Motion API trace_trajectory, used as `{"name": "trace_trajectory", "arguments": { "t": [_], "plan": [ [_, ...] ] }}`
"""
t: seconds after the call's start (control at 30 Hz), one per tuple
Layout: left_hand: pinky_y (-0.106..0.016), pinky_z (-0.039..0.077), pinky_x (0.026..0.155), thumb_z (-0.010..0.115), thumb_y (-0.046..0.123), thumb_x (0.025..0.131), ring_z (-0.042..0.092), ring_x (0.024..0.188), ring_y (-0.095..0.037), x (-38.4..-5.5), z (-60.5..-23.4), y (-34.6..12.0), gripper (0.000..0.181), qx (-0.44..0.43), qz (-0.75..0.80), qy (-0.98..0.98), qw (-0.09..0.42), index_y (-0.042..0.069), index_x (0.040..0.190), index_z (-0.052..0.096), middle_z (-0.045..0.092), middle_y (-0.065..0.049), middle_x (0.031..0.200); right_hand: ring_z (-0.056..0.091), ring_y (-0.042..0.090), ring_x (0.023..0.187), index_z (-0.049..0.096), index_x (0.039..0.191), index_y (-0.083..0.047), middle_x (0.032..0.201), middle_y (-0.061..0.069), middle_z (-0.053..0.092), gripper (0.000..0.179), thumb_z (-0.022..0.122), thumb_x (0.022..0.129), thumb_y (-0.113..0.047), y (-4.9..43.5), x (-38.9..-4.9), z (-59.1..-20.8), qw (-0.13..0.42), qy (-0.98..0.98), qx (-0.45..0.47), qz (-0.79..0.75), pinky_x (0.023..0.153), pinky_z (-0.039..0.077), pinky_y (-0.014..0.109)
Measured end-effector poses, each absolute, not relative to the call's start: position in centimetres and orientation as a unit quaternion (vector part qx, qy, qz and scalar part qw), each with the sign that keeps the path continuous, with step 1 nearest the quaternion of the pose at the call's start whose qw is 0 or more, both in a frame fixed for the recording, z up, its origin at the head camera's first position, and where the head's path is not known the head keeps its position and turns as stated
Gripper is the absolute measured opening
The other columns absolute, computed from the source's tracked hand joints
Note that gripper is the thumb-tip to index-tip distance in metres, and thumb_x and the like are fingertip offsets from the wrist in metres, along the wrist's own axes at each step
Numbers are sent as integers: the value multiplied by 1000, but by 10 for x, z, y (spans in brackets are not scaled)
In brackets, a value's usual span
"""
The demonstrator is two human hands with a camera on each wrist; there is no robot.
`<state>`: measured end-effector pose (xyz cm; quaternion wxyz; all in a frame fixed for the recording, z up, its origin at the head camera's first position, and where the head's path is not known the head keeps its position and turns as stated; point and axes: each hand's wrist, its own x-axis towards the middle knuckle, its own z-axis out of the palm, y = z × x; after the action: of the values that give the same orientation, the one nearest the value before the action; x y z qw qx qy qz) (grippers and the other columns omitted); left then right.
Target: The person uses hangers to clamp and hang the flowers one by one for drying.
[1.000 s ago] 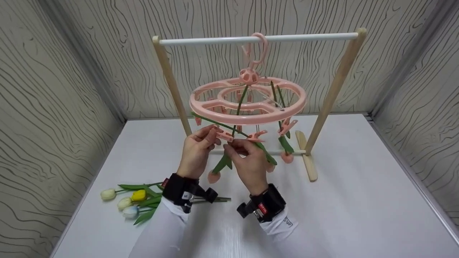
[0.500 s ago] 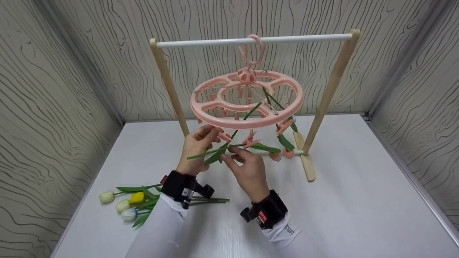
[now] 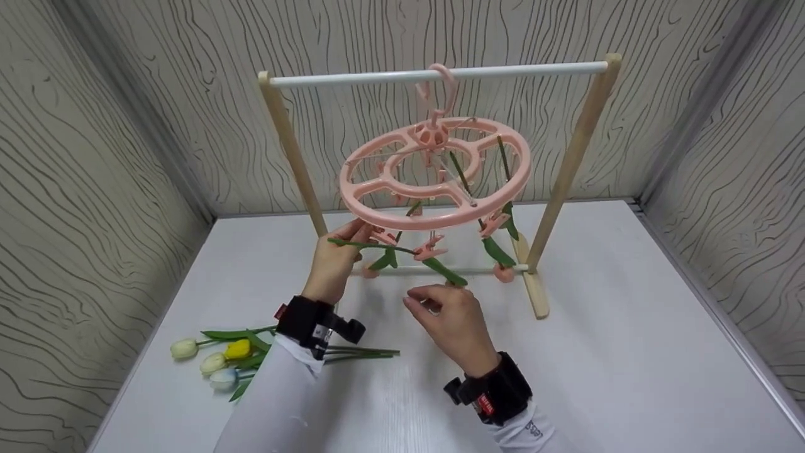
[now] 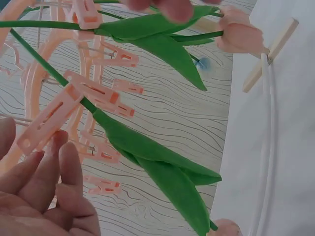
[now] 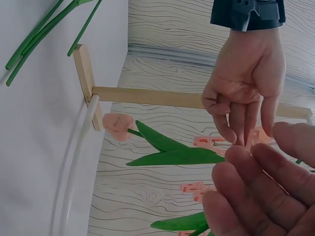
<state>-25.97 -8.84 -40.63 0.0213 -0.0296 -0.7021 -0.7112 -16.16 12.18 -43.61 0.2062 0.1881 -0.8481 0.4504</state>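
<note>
My left hand (image 3: 339, 255) pinches the handle end of a pink clothespin (image 4: 51, 118) under the near left of a round pink clip hanger (image 3: 371, 207). That clothespin bites the green stem of a pink tulip (image 4: 152, 157), which hangs blossom down. Another clothespin (image 3: 429, 248) beside it holds a second tulip (image 3: 445, 270), tilted, its stem end crossing in front of my left fingers; my right hand covers its blossom in the head view. My right hand (image 3: 456, 318) is lower and to the right, fingers loosely bent, holding nothing.
The hanger hooks over a white rod (image 3: 528, 70) on a wooden stand (image 3: 569, 163). More clipped tulips, one with a pink blossom (image 3: 504, 273), hang at its right. Several loose tulips, including a yellow one (image 3: 238, 349), lie on the white table (image 3: 629, 352) at left.
My right hand has released the stem area and moved down and right. The hanger has turned and tilted; the left clothespin's tulip hangs farther back. My left hand stays at its clothespin.
</note>
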Motion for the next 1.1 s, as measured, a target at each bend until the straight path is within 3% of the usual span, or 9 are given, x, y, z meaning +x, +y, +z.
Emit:
{"name": "trace_trajectory", "arguments": {
  "t": [0.17,0.3,0.43,0.53,0.6,0.67,0.83,0.93,1.1],
  "plan": [
    [-50,47,112,66,23,122,70,148,-39,-259,-413,-90,47,-7,-704,-710,20,4,165,64,80,-17,153,84,26,86,91,106,-1,96,10,90,7,89,104,-7,134,-156,-436,187,-855,186,446,81,73,37],
    [-39,47,106,65,24,123,66,150,-41,-256,-418,-96,49,19,-711,-702,20,3,167,62,72,-18,164,86,27,91,91,109,-2,100,10,91,8,87,106,-9,147,-153,-436,163,-862,171,448,85,74,41],
    [-31,57,104,64,24,123,64,151,-39,-249,-423,-112,50,33,-699,-714,17,0,167,62,72,-23,163,87,32,102,91,113,-3,107,10,92,10,86,107,-10,162,-151,-439,161,-869,162,438,90,74,50],
    [-44,60,120,63,21,123,64,155,-43,-240,-428,-129,45,14,-654,-756,2,-2,162,66,71,-27,163,87,35,112,90,115,-3,115,12,91,11,85,108,-9,174,-151,-442,167,-875,158,427,92,74,53],
    [-55,55,129,64,18,123,66,154,-44,-233,-432,-141,39,-8,-608,-794,-11,-3,155,72,75,-27,156,87,36,114,90,119,-3,117,12,92,14,85,107,-8,183,-152,-444,170,-880,152,417,92,73,55],
    [-55,57,124,65,15,122,71,146,-42,-224,-439,-153,34,-36,-554,-831,-22,-3,148,77,80,-25,149,87,37,114,90,120,-3,119,13,91,14,85,107,-6,194,-152,-446,173,-885,143,407,93,73,55],
    [-39,61,94,73,9,116,75,116,-30,-198,-462,-171,24,-54,-440,-896,-14,-2,133,85,87,-17,127,85,40,110,89,118,0,119,16,90,13,84,105,0,226,-150,-453,161,-908,100,373,95,71,61],
    [-50,67,101,77,5,112,78,115,-34,-185,-478,-175,21,-54,-398,-916,-3,-2,130,85,87,-17,123,83,43,112,88,121,1,122,20,89,16,83,107,-1,245,-149,-458,148,-919,73,358,98,70,64],
    [-66,63,113,83,2,106,78,125,-46,-179,-505,-179,23,-73,-308,-949,6,-2,128,86,86,-22,129,82,43,116,87,125,2,127,22,88,17,81,109,-3,263,-146,-466,137,-924,49,354,101,69,62]
  ]
}}
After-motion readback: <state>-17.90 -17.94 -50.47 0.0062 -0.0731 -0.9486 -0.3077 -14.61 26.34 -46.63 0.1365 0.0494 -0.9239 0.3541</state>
